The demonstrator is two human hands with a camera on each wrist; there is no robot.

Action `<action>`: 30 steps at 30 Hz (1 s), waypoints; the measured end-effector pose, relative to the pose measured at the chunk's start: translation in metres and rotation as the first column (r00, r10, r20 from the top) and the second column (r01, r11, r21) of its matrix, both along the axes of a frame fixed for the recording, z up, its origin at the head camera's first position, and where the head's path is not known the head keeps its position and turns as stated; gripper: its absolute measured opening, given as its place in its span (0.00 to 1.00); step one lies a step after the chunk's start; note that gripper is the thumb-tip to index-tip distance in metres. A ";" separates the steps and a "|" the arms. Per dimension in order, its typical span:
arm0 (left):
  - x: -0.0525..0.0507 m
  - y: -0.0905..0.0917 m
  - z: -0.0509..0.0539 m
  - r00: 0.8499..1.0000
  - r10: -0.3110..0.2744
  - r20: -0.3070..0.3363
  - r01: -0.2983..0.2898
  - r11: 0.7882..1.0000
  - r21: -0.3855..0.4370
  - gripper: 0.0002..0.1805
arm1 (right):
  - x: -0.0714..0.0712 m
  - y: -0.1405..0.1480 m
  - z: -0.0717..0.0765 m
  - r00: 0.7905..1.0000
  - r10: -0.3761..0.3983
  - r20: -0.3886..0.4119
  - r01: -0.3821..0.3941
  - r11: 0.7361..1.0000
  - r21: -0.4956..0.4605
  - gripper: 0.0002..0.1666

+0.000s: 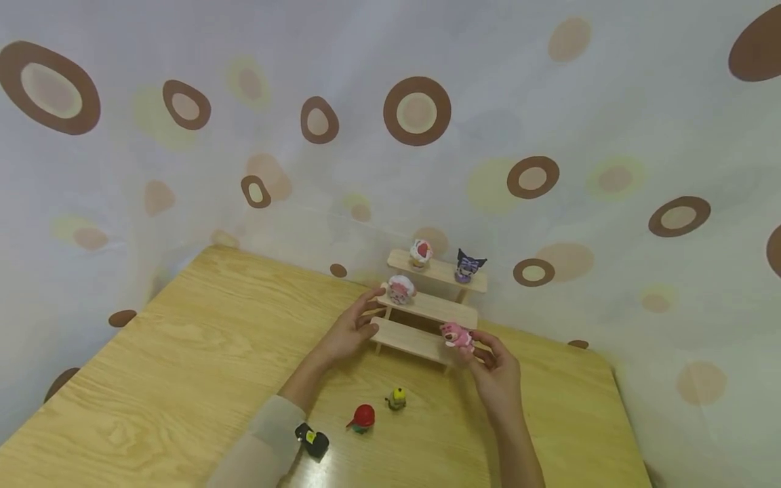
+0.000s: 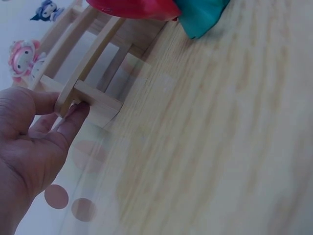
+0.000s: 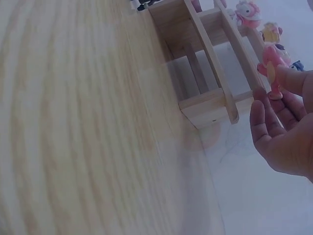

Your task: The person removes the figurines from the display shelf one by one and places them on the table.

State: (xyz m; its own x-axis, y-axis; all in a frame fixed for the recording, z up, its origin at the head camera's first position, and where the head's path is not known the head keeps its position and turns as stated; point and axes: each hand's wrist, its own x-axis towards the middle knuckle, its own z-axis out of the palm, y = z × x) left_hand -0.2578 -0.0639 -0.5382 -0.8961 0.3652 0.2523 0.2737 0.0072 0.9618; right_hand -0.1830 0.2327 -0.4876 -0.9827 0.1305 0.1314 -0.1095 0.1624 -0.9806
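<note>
A three-tier wooden shelf (image 1: pixel 415 339) stands against the patterned backdrop. My left hand (image 1: pixel 348 332) grips its left end; in the left wrist view the thumb and fingers of that hand (image 2: pixel 34 142) pinch the lowest board (image 2: pixel 93 54). My right hand (image 1: pixel 497 379) holds a pink figurine (image 1: pixel 456 335) by the right end of the lowest board. Thumb and fingers pinch the pink figurine (image 3: pixel 274 66) in the right wrist view. A white-and-pink figurine (image 1: pixel 401 289) sits on the middle board's left; on top are a strawberry-topped figurine (image 1: pixel 421 252) and a dark-eared purple one (image 1: pixel 466 268).
On the wooden table (image 1: pixel 201 352), in front of the shelf, are a small yellow-topped figure (image 1: pixel 396 398), a red-capped figure (image 1: pixel 363 417) and a black object (image 1: pixel 312 440). The spotted backdrop (image 1: pixel 366 163) rises behind and at both sides.
</note>
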 end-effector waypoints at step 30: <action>0.002 0.001 0.005 1.000 0.005 -0.011 -0.006 1.000 -0.020 0.41 | 0.032 0.019 -0.010 0.951 0.181 0.252 -0.197 0.980 0.040 0.23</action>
State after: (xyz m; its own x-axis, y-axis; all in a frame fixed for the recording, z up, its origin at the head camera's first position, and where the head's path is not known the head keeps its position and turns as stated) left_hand -0.2556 -0.0628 -0.5336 -0.8953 0.3654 0.2547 0.2841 0.0282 0.9584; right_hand -0.1514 0.2518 -0.4972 -0.9914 -0.0612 -0.1153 0.0988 0.2254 -0.9692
